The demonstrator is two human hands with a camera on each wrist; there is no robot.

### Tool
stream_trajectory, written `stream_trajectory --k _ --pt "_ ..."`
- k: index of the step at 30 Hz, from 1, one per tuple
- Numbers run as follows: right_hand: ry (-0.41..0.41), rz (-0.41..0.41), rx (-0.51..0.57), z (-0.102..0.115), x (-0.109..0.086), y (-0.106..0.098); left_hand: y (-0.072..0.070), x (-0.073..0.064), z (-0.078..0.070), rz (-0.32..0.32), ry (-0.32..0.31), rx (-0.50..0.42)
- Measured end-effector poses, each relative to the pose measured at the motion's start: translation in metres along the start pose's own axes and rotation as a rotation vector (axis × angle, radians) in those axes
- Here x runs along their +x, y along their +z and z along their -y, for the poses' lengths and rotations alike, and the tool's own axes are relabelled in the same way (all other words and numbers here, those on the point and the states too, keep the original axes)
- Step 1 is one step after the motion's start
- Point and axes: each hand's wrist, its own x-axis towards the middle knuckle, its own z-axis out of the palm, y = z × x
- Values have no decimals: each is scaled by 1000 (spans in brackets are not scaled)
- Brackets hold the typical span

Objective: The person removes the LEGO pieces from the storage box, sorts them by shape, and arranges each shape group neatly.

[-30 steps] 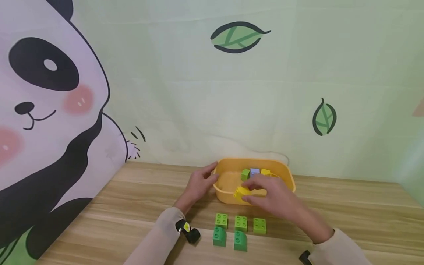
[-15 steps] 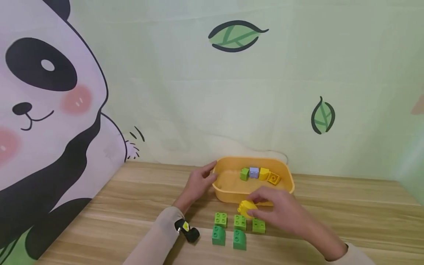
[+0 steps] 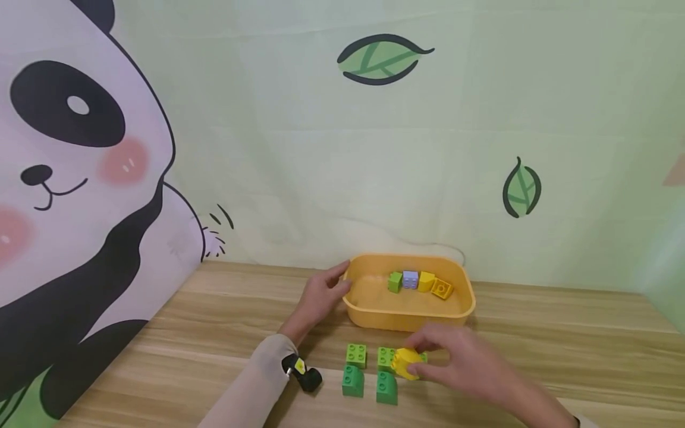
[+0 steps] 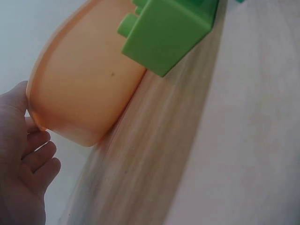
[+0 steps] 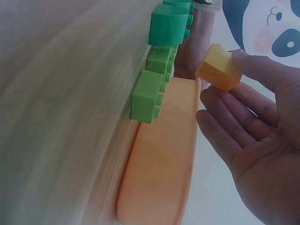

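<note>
My right hand (image 3: 455,359) pinches a yellow toy brick (image 3: 405,363) between thumb and fingertips. In the head view the brick overlaps the row of light green bricks (image 3: 355,355); the right wrist view shows it raised off the table (image 5: 219,68). Two darker green curved-top bricks (image 3: 386,387) stand in front of that row. Over at the left end of a yellow-orange bin (image 3: 407,320), my left hand (image 3: 318,297) holds the rim, its lower fingers curled in the left wrist view. Part of the rightmost light green brick is hidden behind the yellow one.
Inside the bin lie a green brick (image 3: 395,282), a lilac brick (image 3: 410,279), a yellow brick (image 3: 426,281) and an upturned yellow brick (image 3: 442,288). A panda-and-leaf printed backdrop (image 3: 321,148) rises behind the wooden table (image 3: 562,345).
My right hand has brought the yellow brick from over the bin's front rim toward me, down and slightly right, to the green bricks. My left hand stays at the bin.
</note>
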Motion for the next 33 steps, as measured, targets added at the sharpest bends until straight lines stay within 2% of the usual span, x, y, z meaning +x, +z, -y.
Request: stream_trajectory --k 17,27,33 --pt "2 152 97 -14 -10 6 1 0 0 14 -13 -20" --pt "101 241 132 -16 -12 8 0 -1 -1 7 -5 -10" --pt "108 256 140 -19 -13 8 0 0 -1 10 -6 -4"
